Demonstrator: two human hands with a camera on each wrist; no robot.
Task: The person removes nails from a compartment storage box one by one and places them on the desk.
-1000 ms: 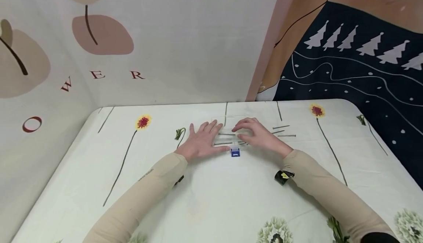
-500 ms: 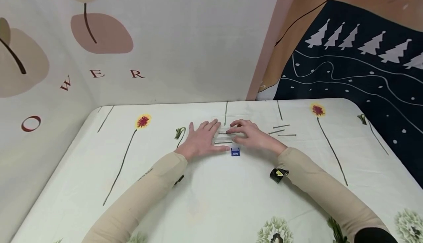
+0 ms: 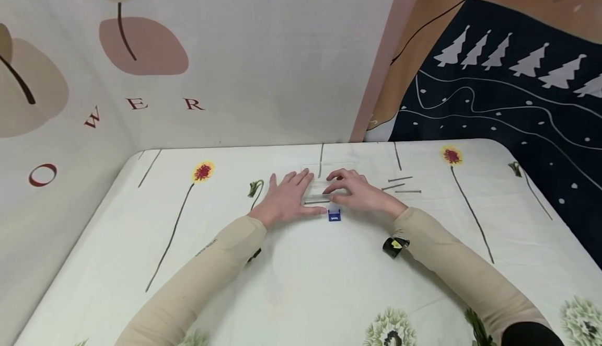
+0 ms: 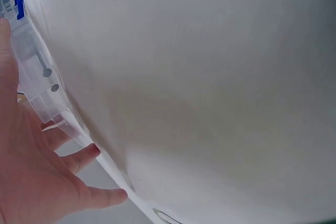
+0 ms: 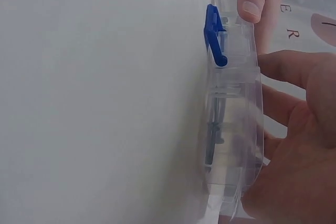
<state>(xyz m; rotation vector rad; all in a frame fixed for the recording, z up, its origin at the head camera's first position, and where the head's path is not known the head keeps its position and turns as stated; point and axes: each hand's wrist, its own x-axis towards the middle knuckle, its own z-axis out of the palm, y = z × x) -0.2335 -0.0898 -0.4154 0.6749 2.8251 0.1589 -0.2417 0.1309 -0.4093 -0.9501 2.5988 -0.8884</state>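
Bent fingers of the right hand (image 3: 354,192) over the clear box (image 5: 236,114), the left hand (image 3: 284,199) laid flat on its other end.
The right hand has slid further left over the box, and a nail seen between the hands half a second ago no longer shows there; the work now seems to centre on the box's compartments, though whether the fingers pinch anything I cannot tell. The left hand's fingers are straight and spread. One nail (image 3: 317,202) lies along the near compartment; the blue latch (image 3: 334,215) faces the person. Three loose nails (image 3: 408,191) lie to the right on the white, flower-printed worktop (image 3: 291,278). Behind rise a pale wall (image 3: 263,74) with letters and a dark panel (image 3: 494,105) with white trees.
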